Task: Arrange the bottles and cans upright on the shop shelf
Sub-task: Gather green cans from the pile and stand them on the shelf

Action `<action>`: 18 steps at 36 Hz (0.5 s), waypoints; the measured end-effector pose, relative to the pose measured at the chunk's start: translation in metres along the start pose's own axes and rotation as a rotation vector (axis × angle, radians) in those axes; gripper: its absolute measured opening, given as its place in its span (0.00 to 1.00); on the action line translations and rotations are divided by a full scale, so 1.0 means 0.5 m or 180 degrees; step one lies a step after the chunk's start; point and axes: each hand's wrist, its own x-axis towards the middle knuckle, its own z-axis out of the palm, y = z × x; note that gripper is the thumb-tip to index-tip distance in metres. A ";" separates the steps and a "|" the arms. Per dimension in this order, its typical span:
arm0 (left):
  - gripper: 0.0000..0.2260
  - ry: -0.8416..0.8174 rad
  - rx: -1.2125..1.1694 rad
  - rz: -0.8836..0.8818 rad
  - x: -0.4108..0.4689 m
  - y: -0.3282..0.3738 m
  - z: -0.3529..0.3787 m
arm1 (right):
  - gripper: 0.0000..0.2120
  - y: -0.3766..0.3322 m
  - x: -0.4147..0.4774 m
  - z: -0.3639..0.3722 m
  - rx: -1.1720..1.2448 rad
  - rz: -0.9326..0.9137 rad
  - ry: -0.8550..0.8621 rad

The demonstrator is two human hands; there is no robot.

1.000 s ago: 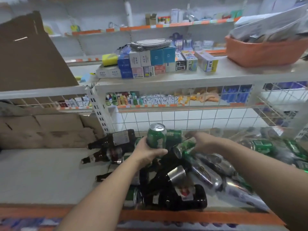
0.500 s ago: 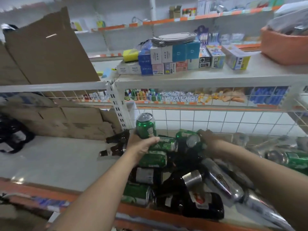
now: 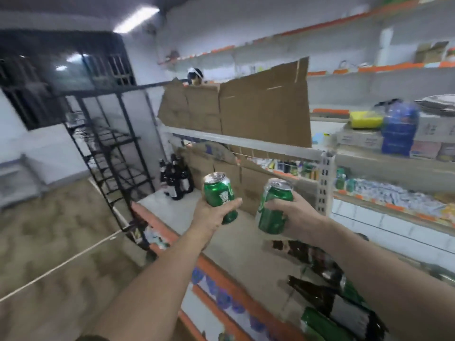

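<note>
While both arms reach out over the shelf [image 3: 246, 244], each hand carries a green can clear of the board. The left hand [image 3: 211, 217] has its fingers [image 3: 231, 203] curled round the lower half of one green can [image 3: 218, 190], which sits close to upright, its silver top tipped slightly to the left. The right hand [image 3: 299, 216] is clamped on a second green can [image 3: 274, 210] — one digit lies across the front, the rest are hidden behind it — and this one leans, top toward the right. The two cans are near each other but apart, and neither touches the shelf below.

At the far left end of the shelf a cluster of dark bottles [image 3: 176, 180] stands upright, packed close together in front of the brown card that lines the back. Nearer, on the right and partly under the right forearm, fallen bottles [image 3: 320, 294] lie on their sides, dark glass with necks pointing left. Something green [image 3: 320, 324] lies at the near edge beside them, too blurred for me to call it a can or a bottle.

A big cardboard sheet [image 3: 266, 107] stands on the level above, with stacked boxes [image 3: 398, 134] to its right. A white perforated post [image 3: 325, 183] rises just right of the right hand. Off to the left, past the end of the shelf, a black metal rack [image 3: 110, 156] stands on the floor.
</note>
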 end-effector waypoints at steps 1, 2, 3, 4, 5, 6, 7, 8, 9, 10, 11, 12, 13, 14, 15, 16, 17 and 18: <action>0.13 0.0090 -0.0019 -0.0003 0.010 -0.002 -0.044 | 0.33 0.000 0.025 0.047 -0.0092 0.0012 -0.0058; 0.14 0.0180 0.0014 0.0018 0.018 -0.005 -0.087 | 0.33 0.003 0.051 0.091 -0.0225 0.0008 -0.0086; 0.16 0.0290 0.0028 0.0004 0.030 -0.011 -0.134 | 0.30 0.007 0.076 0.138 -0.0345 -0.0001 -0.0105; 0.18 0.0397 0.0045 -0.0024 0.042 -0.017 -0.181 | 0.25 0.011 0.102 0.184 -0.0437 -0.0008 -0.0088; 0.20 0.0475 0.0067 -0.0066 0.054 -0.022 -0.228 | 0.21 0.016 0.129 0.230 -0.0486 -0.0003 -0.0038; 0.21 0.0527 0.0111 -0.0086 0.066 -0.026 -0.275 | 0.19 0.023 0.157 0.271 -0.0533 0.0004 0.0010; 0.22 0.0566 0.0125 -0.0117 0.078 -0.031 -0.321 | 0.18 0.029 0.187 0.313 -0.0560 -0.0003 0.0060; 0.20 0.0601 0.0153 -0.0145 0.091 -0.038 -0.367 | 0.18 0.034 0.217 0.353 -0.0586 -0.0018 0.0095; 0.19 0.0620 0.0171 -0.0172 0.106 -0.047 -0.412 | 0.18 0.040 0.247 0.391 -0.0596 -0.0026 0.0146; 0.19 0.0651 0.0217 -0.0197 0.120 -0.058 -0.455 | 0.18 0.047 0.278 0.425 -0.0609 -0.0026 0.0182; 0.20 0.0680 0.0246 -0.0240 0.134 -0.070 -0.496 | 0.17 0.054 0.305 0.456 -0.0602 -0.0008 0.0215; 0.22 0.0731 0.0300 -0.0287 0.145 -0.076 -0.533 | 0.16 0.062 0.332 0.484 -0.0588 0.0014 0.0235; 0.24 0.0764 0.0357 -0.0331 0.158 -0.082 -0.570 | 0.17 0.069 0.359 0.510 -0.0572 0.0031 0.0266; 0.25 0.0795 0.0364 -0.0365 0.173 -0.088 -0.602 | 0.19 0.077 0.387 0.532 -0.0608 0.0065 0.0301; 0.26 0.0823 0.0337 -0.0394 0.191 -0.094 -0.632 | 0.23 0.087 0.416 0.553 -0.0645 0.0119 0.0332; 0.27 0.0833 0.0346 -0.0411 0.207 -0.098 -0.655 | 0.26 0.095 0.442 0.569 -0.0681 0.0184 0.0366; 0.27 0.0787 0.0362 -0.0414 0.222 -0.102 -0.672 | 0.29 0.102 0.461 0.582 -0.0692 0.0230 0.0372; 0.27 0.0735 0.0377 -0.0417 0.236 -0.103 -0.688 | 0.31 0.108 0.482 0.594 -0.0704 0.0263 0.0375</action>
